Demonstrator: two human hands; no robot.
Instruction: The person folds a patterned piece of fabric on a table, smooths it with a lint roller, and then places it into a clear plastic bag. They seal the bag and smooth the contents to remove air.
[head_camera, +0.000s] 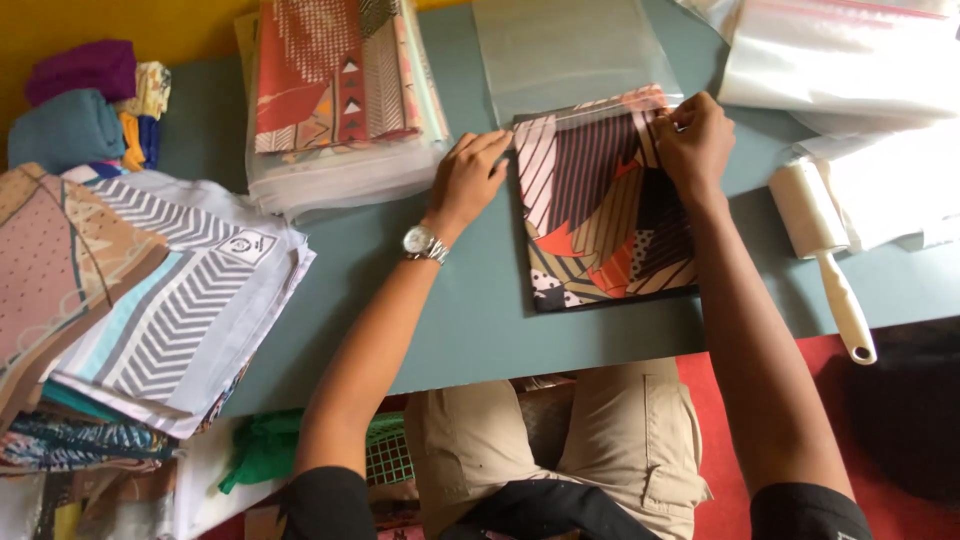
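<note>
Patterned folded scarf (600, 215) in a clear zip bag lies flat on the grey-green table (470, 310), centre-right, directly in front of me; noted as the item under both hands. Going from the left edge: a fanned stack of folded printed fabrics (130, 300) overhangs the table's left side, with a few rolled cloths (70, 110) in purple, teal and yellow behind it against the yellow wall. Next, a pile of already bagged scarves (340, 100) sits at the back left of the table. My left hand (468, 180), a wristwatch (424, 243) on its wrist, has its fingertips pressed on the bag's top left corner. An empty clear bag (570, 50) lies just beyond the scarf. My right hand (695, 140) pinches the top right corner of the bag along its seal strip, fingers closed on the plastic. The two hands are apart, one at each upper corner. Right of them a white lint roller (820, 250) lies on the table, handle towards me, beside more clear bags (850, 70).
</note>
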